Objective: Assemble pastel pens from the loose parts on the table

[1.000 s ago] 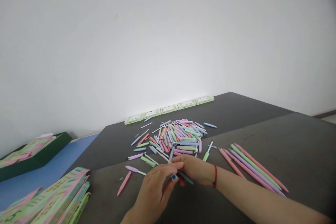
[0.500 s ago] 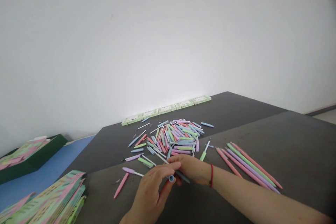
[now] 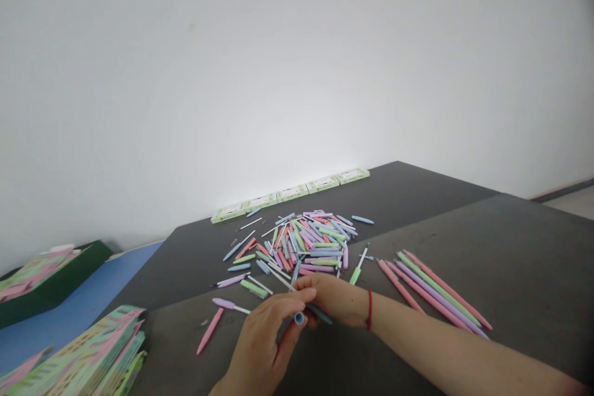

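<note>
My left hand (image 3: 265,337) pinches a blue pen barrel (image 3: 299,318), its hollow round end facing me between thumb and forefinger. Right beside it, my right hand (image 3: 331,300) is closed on a blue-grey pen piece (image 3: 320,314) with a white refill (image 3: 282,281) reaching out toward the pile. The fingertips of both hands touch or overlap, so part of each piece is hidden. Just beyond them spreads a heap of pen parts (image 3: 310,241) in pink, green, blue and purple. A purple piece with a white refill (image 3: 225,303) and a pink pen barrel (image 3: 210,331) lie left of my left hand.
Several long pens (image 3: 436,291) lie side by side at the right on the dark table (image 3: 524,253). Flat green boxes (image 3: 292,192) line the wall. At left are stacked printed packages (image 3: 93,359) and a dark green tray (image 3: 55,291) on a blue surface (image 3: 116,284).
The whole scene has shifted slightly left as the view turned. Both hands keep the same grip on their pen pieces, with hardly any movement between them.
</note>
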`<state>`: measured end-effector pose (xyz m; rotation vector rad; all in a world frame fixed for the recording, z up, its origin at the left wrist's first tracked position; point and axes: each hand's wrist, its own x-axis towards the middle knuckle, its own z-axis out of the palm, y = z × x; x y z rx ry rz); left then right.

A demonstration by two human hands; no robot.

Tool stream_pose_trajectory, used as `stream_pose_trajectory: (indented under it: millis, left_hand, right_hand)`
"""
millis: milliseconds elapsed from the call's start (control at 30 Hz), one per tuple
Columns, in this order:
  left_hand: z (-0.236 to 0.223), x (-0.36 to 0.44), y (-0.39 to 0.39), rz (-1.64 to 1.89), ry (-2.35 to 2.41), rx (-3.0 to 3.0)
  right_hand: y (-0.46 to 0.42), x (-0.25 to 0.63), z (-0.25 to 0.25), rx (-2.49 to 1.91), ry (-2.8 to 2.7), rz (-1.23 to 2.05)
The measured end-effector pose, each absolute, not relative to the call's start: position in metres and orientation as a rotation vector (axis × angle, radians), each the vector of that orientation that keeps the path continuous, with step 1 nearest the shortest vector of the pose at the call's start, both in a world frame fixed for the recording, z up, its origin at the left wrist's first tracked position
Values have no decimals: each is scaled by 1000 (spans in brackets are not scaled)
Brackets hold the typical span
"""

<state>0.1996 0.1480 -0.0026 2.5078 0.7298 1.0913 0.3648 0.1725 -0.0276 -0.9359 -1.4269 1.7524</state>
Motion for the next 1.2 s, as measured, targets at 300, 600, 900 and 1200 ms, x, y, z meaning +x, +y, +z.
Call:
stream_pose_trajectory:
  millis: [300, 600, 900, 1200]
  left_hand:
    - [-6, 197, 148, 1073, 858, 2350]
    - [-12, 193, 187, 1204, 1000, 1479]
    - [-13, 193, 174, 964, 1199, 2174]
    - [-10, 195, 171, 657, 1256, 2610]
  right_hand:
    - [176, 367, -29, -1143, -1705, 1483]
    - [170, 390, 2, -1396, -2166, 472]
    - [156, 390, 27, -1488, -2525, -51]
    - [156, 386, 21, -1462, -2601, -117]
